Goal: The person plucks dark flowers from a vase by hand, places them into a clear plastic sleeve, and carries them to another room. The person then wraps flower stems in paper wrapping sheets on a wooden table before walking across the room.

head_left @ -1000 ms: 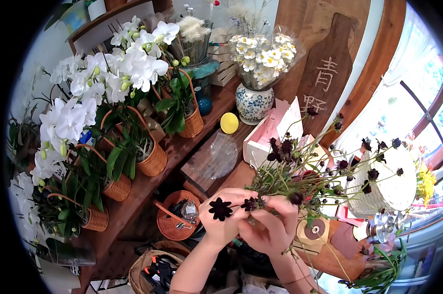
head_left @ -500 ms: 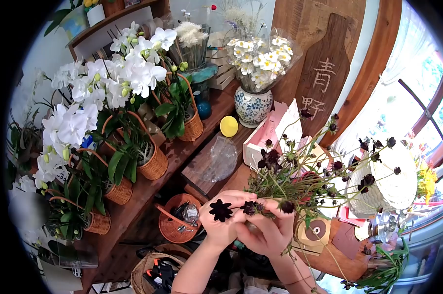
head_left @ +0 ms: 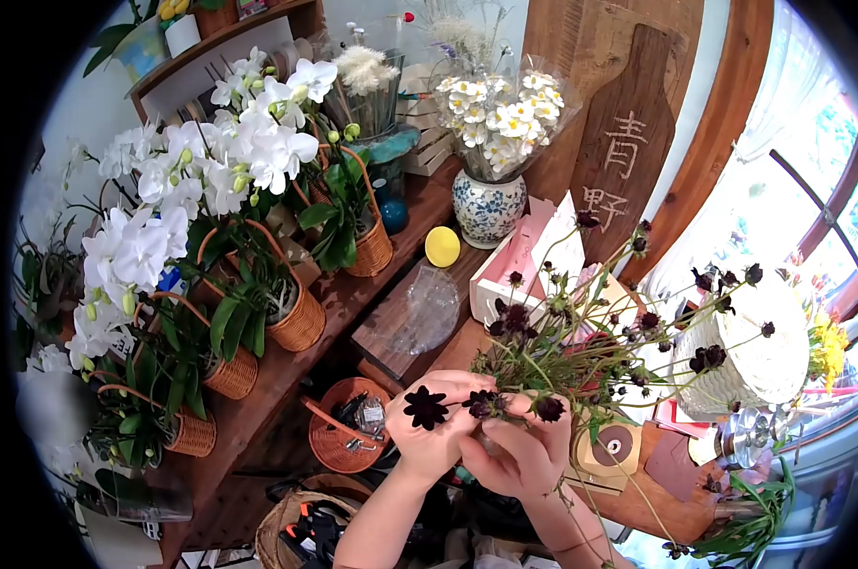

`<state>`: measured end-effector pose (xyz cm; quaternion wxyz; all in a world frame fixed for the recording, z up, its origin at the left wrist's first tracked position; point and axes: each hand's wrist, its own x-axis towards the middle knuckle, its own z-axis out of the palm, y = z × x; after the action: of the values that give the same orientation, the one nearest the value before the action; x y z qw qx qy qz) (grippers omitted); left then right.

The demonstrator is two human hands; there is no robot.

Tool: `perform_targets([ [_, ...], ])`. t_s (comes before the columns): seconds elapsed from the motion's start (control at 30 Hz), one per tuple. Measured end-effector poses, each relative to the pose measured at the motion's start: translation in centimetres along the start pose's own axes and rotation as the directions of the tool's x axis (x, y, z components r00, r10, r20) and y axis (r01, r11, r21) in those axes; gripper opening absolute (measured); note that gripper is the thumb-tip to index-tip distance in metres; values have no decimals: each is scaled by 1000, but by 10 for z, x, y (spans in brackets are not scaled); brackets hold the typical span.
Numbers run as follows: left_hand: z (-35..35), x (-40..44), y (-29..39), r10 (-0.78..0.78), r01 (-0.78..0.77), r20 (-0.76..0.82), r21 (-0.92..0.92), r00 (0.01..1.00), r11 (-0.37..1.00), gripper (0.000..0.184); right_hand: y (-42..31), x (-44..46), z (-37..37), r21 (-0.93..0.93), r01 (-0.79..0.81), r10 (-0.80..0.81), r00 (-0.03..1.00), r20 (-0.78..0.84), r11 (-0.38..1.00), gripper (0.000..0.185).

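Note:
Dark maroon flowers (head_left: 425, 408) on thin stems are held between my two hands at lower centre. My left hand (head_left: 429, 438) is closed on the stem of the leftmost bloom. Beside it, nearly touching, my right hand (head_left: 519, 450) has its fingers bent around the stems of other dark blooms (head_left: 547, 408). A loose bunch of green stems (head_left: 562, 365) with several dark heads spreads up and right behind my right hand. The lower stem ends and parts of my fingertips are hidden.
White orchids (head_left: 173, 194) in wicker baskets (head_left: 298, 318) line the left shelf. Behind are a blue-patterned vase (head_left: 488, 204) of white flowers, a yellow cup (head_left: 442, 247) and a pink-lined box (head_left: 524, 261). An orange basket (head_left: 348, 427) sits left of my hands, a white woven basket (head_left: 747, 346) to the right.
The view has shifted slightly. The dark bloom by my right hand has moved a little left and the bunch has sunk slightly. Both hands keep nearly the same hold.

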<state>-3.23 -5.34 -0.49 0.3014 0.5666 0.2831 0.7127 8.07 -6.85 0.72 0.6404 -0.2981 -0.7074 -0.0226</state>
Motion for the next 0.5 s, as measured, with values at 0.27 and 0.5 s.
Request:
perform_targets([
  [0.27, -7, -5, -8, -32, 35, 26, -101, 999, 994, 20, -4, -11, 0, -29, -46, 48, 996, 80, 999, 27],
  [0.5, -13, 6, -15, -178, 181, -161, 2, 971, 983, 20, -25, -73, -6, 299, -27, -56, 963, 265, 954, 21],
])
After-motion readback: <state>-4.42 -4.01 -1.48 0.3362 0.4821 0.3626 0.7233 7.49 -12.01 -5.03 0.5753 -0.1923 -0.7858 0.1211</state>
